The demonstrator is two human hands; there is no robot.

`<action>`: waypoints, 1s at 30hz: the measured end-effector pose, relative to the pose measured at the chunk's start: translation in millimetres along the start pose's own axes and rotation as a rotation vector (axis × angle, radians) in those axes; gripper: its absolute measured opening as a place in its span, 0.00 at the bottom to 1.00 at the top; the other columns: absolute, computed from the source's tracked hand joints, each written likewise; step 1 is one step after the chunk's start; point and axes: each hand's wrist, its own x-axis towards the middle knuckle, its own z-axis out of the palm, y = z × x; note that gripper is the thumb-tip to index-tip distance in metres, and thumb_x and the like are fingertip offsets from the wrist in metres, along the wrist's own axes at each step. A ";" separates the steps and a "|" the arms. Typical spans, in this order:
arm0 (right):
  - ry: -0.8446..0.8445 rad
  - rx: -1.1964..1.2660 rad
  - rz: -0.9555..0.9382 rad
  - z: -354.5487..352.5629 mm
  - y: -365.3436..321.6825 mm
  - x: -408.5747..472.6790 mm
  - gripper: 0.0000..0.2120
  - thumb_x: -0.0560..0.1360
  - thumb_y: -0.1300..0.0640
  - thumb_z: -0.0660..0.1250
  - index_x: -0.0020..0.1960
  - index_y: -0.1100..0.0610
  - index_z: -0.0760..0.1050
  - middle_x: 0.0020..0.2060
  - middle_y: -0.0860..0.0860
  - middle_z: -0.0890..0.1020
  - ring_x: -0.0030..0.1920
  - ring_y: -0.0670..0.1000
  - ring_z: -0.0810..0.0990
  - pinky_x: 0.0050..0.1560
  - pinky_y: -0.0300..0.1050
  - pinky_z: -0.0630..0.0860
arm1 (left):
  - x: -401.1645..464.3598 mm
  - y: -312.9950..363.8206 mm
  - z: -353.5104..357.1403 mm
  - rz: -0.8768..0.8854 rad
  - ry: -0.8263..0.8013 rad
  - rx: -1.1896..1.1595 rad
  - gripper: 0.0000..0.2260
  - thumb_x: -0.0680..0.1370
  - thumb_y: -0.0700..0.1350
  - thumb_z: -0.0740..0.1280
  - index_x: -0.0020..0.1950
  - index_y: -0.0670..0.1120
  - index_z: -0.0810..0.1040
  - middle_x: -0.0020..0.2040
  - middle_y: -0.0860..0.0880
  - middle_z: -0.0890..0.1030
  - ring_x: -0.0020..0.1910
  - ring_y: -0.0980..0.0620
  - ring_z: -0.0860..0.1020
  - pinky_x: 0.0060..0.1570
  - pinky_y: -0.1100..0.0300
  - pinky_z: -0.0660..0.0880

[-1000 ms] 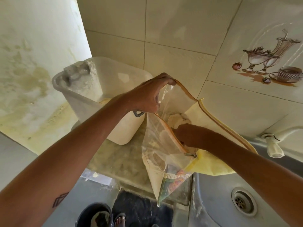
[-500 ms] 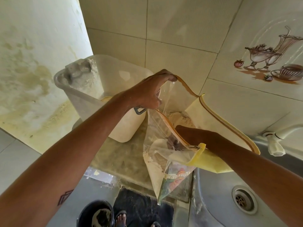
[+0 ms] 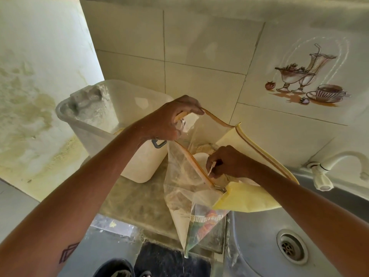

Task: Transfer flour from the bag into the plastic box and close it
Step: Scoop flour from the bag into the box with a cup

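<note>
Right hand [image 3: 229,162] has risen inside the bag [image 3: 191,176], seemingly pinching something pale; left hand [image 3: 171,118] grips its rim.

The plastic box [image 3: 111,132] stands at the rear left of the worktop [image 3: 139,204], against the tiled wall [image 3: 199,56]; the zip bag [image 3: 191,188] stands just to its right, at the worktop's edge beside the sink [image 3: 259,236]. The left hand [image 3: 169,120] holds the bag's rear rim, and the right hand [image 3: 229,162] reaches inside the bag's mouth. The tap [image 3: 323,172] lies right of the bag, behind the sink, and the drain [image 3: 291,248] lies at the front right.

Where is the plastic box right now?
The plastic box stands on the counter at left, against the tiled wall, just behind the left hand.
</note>
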 end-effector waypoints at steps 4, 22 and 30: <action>0.150 0.236 0.044 -9.8 -15.1 -18.7 0.07 0.70 0.69 0.77 0.45 0.61 0.85 0.29 0.46 0.83 0.35 0.49 0.86 0.43 0.44 0.84 | -0.7 -0.7 -2.0 -0.001 -0.014 -0.013 0.37 0.63 0.25 0.73 0.67 0.53 0.81 0.69 0.54 0.73 0.70 0.54 0.73 0.59 0.50 0.80; 0.401 0.232 -0.080 -59.2 -61.6 -79.5 0.08 0.70 0.60 0.80 0.47 0.57 0.85 0.34 0.49 0.87 0.35 0.48 0.87 0.50 0.57 0.84 | 1.1 22.1 -35.0 0.042 0.160 -0.272 0.10 0.74 0.36 0.72 0.54 0.38 0.85 0.60 0.43 0.83 0.61 0.46 0.81 0.57 0.52 0.81; 0.360 0.292 -0.213 -67.6 -115.5 -58.6 0.08 0.71 0.62 0.79 0.48 0.56 0.85 0.36 0.46 0.87 0.37 0.49 0.87 0.48 0.55 0.85 | -18.0 -14.5 -73.3 -0.168 0.394 -0.244 0.19 0.82 0.55 0.62 0.59 0.41 0.83 0.55 0.46 0.86 0.50 0.44 0.85 0.46 0.53 0.78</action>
